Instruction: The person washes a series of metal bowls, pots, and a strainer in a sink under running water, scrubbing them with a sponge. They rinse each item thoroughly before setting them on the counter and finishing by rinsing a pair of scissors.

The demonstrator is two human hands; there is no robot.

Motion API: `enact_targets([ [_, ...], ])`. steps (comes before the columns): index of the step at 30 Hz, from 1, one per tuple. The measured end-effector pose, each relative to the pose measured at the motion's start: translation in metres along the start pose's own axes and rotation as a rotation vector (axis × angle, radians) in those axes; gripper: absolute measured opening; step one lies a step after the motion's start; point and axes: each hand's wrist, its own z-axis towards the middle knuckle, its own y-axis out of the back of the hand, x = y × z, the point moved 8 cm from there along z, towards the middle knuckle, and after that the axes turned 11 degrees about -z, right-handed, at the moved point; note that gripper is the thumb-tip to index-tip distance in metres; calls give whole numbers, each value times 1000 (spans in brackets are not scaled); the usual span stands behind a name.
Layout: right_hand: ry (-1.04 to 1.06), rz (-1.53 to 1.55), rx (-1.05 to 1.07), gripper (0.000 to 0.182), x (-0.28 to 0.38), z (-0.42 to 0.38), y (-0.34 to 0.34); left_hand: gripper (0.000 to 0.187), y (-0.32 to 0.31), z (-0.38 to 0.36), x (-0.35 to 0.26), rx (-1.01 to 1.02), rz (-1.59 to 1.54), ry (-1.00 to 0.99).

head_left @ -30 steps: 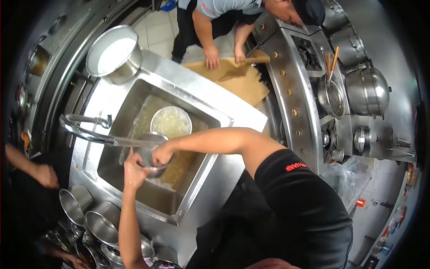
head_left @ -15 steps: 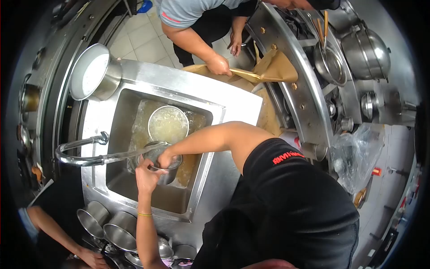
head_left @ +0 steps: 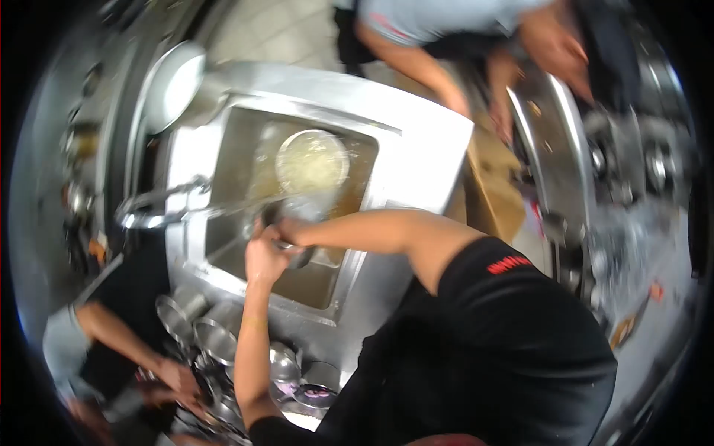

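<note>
Over the steel sink (head_left: 223, 260), my left hand (head_left: 266, 256) grips the near-left rim of a metal pot (head_left: 301, 259), its fingers wrapped round the edge. My right hand (head_left: 296, 230) is at the same pot, on its right side; motion blur and the pot's edge hide its fingers. The pot looks tilted. Behind it in the sink, a round container (head_left: 312, 162) of cloudy yellowish liquid stands in murky water. A curved metal faucet (head_left: 156, 220) reaches over the sink from the left.
A large pot (head_left: 172, 88) stands at the sink's back left corner. Several steel pots (head_left: 217, 340) are at the near left. A co-worker's arm (head_left: 123, 338) is beside them. Another person (head_left: 416, 59) is behind the counter, near brown cardboard (head_left: 494, 178).
The view has shifted and blurred. The pot between my hands has tipped. The person behind moved right, one hand raised; the near-left co-worker's arm shows more.
</note>
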Motion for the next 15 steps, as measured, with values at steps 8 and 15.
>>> enact_targets([
  [8, 86, -617, 285, 24, -14, -13, 132, 73, 7, 56, -23, 104, 210, 87],
  [15, 50, 205, 78, 19, -72, 117, 291, 71, 13, 89, 16, 174, 64, 375],
])
